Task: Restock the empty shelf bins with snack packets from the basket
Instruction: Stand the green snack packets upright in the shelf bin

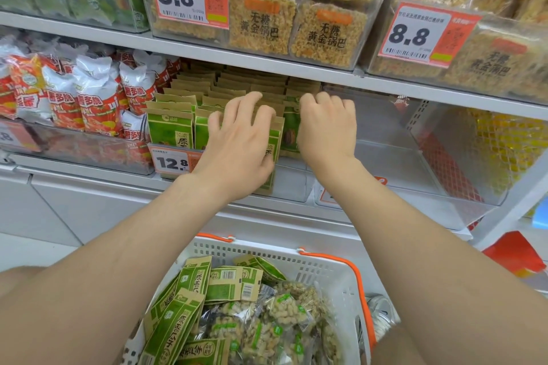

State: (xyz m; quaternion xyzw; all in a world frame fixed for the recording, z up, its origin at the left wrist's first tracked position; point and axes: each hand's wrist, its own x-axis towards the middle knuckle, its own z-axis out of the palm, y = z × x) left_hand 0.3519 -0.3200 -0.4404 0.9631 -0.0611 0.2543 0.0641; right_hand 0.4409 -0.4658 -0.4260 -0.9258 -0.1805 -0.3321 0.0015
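green packets [170, 127] gripped under spread left hand [240, 142] and curled right hand [327, 127] – front row may be toppled if released unevenly

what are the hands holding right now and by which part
Left hand and right hand each grip upright green packets by their top edges.

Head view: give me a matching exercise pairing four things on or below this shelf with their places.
1 white basket
2 clear bin
3 red-and-white packets
4 left hand

A on the green packets
B left of the green packets
C below the shelf
D right of the green packets

Pairs: 1-C, 2-D, 3-B, 4-A
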